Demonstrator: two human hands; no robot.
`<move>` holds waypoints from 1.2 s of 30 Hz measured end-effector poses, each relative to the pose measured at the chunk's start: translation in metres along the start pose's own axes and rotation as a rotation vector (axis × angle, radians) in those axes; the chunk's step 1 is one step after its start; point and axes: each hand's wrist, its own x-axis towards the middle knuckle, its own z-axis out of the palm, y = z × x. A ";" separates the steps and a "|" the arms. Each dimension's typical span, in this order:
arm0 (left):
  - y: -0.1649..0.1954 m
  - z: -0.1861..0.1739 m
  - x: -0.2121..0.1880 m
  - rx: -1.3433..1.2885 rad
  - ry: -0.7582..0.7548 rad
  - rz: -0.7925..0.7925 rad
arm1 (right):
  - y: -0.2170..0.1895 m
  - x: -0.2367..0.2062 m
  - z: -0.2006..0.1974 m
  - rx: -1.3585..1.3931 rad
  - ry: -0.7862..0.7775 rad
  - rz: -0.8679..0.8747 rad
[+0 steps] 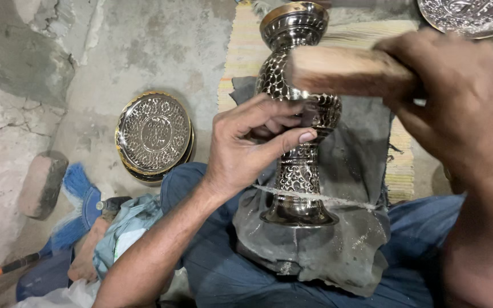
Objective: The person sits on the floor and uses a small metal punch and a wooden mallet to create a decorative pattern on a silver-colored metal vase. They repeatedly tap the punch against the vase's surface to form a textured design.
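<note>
From the left I see a stack of engraved metal plates lying on the concrete floor, apart from the work. My left hand has its grip clenched around the waist of the engraved metal vase, which stands upright on a dark cloth over my lap. My right hand grasps a wooden mallet, its head touching the vase's upper body. I judge the engraving largely complete; whether hammering remains, I cannot tell.
</note>
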 end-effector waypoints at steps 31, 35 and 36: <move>-0.004 0.006 -0.006 -0.077 0.049 0.037 | -0.003 -0.033 0.002 -0.035 0.053 0.126; -0.007 0.008 -0.007 -0.076 0.048 0.030 | -0.007 -0.029 0.012 0.470 0.217 0.398; -0.007 0.008 -0.008 -0.077 0.053 0.041 | -0.006 -0.031 0.012 0.536 0.189 0.455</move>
